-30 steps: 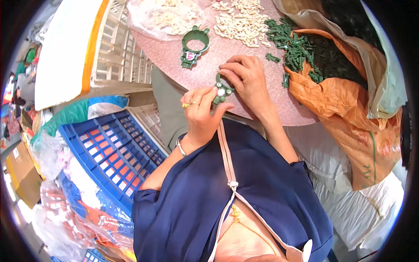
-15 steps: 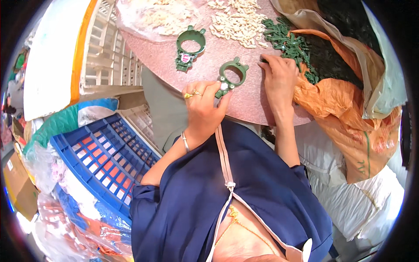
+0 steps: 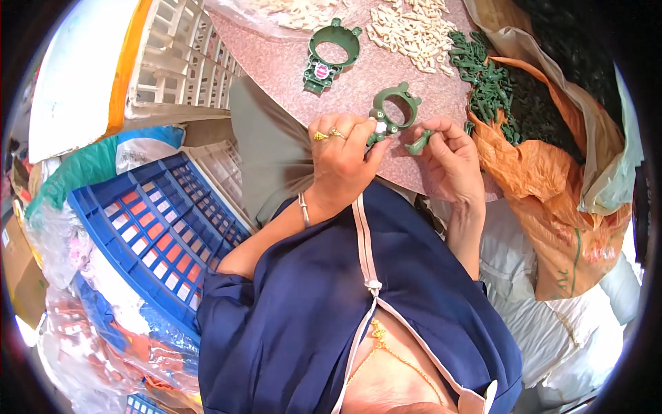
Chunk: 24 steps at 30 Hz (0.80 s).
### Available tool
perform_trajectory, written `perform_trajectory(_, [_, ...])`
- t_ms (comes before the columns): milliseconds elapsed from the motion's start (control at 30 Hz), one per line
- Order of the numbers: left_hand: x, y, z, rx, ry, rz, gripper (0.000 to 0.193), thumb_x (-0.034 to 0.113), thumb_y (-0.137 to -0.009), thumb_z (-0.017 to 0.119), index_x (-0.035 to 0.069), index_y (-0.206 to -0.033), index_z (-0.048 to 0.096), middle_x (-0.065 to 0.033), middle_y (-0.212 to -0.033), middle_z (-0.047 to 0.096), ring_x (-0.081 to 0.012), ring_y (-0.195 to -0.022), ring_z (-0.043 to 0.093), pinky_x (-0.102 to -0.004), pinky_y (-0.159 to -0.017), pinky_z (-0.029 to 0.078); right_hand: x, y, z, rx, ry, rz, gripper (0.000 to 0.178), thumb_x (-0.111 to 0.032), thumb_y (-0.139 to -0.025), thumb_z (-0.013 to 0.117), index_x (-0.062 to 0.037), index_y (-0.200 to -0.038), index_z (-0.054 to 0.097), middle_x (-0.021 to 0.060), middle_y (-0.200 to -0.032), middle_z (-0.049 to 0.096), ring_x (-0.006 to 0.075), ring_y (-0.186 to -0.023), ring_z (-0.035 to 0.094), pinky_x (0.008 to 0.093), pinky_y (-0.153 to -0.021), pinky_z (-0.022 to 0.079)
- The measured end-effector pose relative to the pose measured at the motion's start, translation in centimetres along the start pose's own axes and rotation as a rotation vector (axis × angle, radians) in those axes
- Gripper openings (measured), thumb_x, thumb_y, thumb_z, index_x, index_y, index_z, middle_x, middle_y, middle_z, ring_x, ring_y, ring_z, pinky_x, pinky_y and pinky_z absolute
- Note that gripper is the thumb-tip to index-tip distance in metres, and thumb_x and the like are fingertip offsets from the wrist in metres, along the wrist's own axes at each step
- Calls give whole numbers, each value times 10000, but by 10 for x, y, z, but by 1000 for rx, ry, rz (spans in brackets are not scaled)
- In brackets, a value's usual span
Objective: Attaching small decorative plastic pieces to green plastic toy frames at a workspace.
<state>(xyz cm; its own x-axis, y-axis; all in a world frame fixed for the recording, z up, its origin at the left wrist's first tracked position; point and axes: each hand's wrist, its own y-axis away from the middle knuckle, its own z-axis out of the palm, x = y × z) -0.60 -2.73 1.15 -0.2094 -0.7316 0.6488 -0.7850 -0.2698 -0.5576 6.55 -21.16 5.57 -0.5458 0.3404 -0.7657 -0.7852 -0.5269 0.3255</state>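
Note:
My left hand [image 3: 345, 155] pinches the narrow lower end of a green plastic ring-shaped part [image 3: 412, 102], which has small knobs on its rim and a white piece at its base. Just to the right, my right hand [image 3: 452, 159] grips a small curved green plastic piece [image 3: 418, 143] between thumb and fingers. The small piece is close to the ring part but apart from it. Farther back on the table lies a second green ring part [image 3: 354, 47] with a pink-and-white round piece on its lower end.
The pinkish table [image 3: 276, 76] bears a heap of cream plastic pieces [image 3: 410, 31] and a heap of small green pieces [image 3: 486, 76]. An orange woven sack [image 3: 534, 186] borders it at right. At left stand a white slatted crate [image 3: 181, 58] and a blue crate [image 3: 148, 228].
My right hand has come away from the green heap toward the ring part and now holds a small green piece. My left hand keeps the ring part. The whole view has shifted slightly.

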Motion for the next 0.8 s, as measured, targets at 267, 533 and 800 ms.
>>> perform_trajectory(267, [0, 0, -1, -2, -1, 19, 381, 157, -688, 839, 74, -1008, 649, -38, -929, 630, -244, -894, 564, -427, -834, 391, 5, -7, 15, 118, 412, -257, 186, 98, -849, 712, 36, -1017, 662, 110, -1005, 711, 154, -890, 691, 296, -828, 585])
perform_trajectory(533, [-2, 0, -1, -20, -1, 29, 380, 149, -688, 839, 71, -1007, 647, -41, -949, 624, -243, -908, 558, -418, -835, 391, -17, -18, 25, 168, 706, -74, 159, 40, -870, 725, 15, -1020, 679, 47, -910, 726, 105, -811, 674, 225, -765, 538])
perform_trajectory(800, [-1, -1, -3, -28, 1, 29, 341, 147, -698, 830, 78, -984, 657, -31, -918, 635, -248, -905, 577, -420, -851, 399, -36, -27, 56, 34, 1458, -298, 163, 14, -811, 727, 12, -970, 691, 108, -877, 727, 175, -764, 691, 295, -715, 531])
